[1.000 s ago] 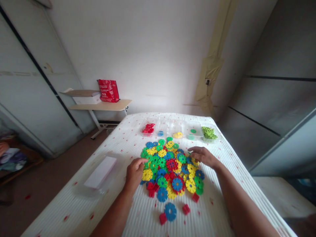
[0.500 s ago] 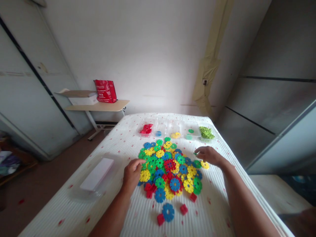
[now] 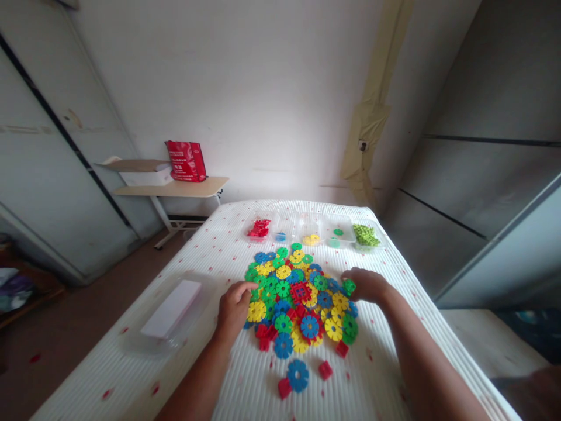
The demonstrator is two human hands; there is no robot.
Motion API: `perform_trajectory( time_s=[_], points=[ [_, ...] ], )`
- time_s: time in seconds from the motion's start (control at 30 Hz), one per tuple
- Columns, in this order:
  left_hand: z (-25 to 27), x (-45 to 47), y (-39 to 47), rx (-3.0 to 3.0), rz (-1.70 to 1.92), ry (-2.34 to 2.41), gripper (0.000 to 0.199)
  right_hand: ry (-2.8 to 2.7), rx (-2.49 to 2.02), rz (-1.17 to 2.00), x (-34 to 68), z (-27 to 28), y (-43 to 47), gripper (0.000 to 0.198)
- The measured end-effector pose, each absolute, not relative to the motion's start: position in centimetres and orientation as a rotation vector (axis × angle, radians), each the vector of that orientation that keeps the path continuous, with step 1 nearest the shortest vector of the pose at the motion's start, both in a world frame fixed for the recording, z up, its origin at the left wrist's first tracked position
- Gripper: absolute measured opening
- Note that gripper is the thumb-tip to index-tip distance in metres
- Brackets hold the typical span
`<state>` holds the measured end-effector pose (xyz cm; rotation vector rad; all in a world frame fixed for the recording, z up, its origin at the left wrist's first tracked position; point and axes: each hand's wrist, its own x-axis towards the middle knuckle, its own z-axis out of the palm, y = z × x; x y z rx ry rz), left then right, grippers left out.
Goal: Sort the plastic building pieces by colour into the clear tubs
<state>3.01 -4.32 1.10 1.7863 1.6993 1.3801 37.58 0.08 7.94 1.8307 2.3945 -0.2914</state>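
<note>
A pile of notched plastic discs (image 3: 283, 288) in green, yellow, blue and red spreads over the bed cover. My left hand (image 3: 234, 304) is at the pile's left edge, with thumb and index finger together; anything between them is hidden. At the right edge, the curled fingers of my right hand (image 3: 367, 285) close around a green disc (image 3: 349, 286). A red square lattice piece (image 3: 300, 292) lies on top near the middle. Closer to me are a loose blue disc (image 3: 298, 375) and small red square pieces (image 3: 325, 370).
Clear boxes stand along the far edge, one with red pieces (image 3: 260, 228), another with light green pieces (image 3: 366, 235); between them, a few yellow discs (image 3: 311, 240). A clear tray with a pale slab (image 3: 172, 309) lies left. Behind is a side table (image 3: 193, 187) bearing a red bag (image 3: 186, 162).
My right hand has moved down and slightly left onto the pile's right edge, covering the yellow disc there. My left hand has stayed almost still.
</note>
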Motion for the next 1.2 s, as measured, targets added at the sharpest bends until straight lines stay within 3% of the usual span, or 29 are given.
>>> perform_trajectory(
  time_s=[0.37, 0.53, 0.63, 0.83, 1.2],
  points=[
    [1.2, 3.0, -4.3, 1.775, 1.378, 1.686, 0.025, 2.437, 1.92, -0.234, 37.4, 8.6, -0.1, 0.041],
    [0.8, 2.9, -4.3, 1.788, 1.349, 1.7, 0.025, 2.781, 1.876, -0.503, 37.7, 9.1, 0.2, 0.03],
    [0.9, 2.9, -4.3, 1.792, 1.344, 1.705, 0.026, 2.941, 1.825, -0.635, 36.5, 9.1, 0.0, 0.033],
    [1.3, 3.1, -4.4, 1.775, 1.344, 1.716, 0.026, 2.936, 1.68, -0.416, 33.6, 7.7, -0.2, 0.039],
    [1.0, 3.0, -4.4, 1.765, 1.346, 1.7, 0.026, 2.868, 1.603, -0.339, 32.8, 6.7, -0.2, 0.05]
  ],
)
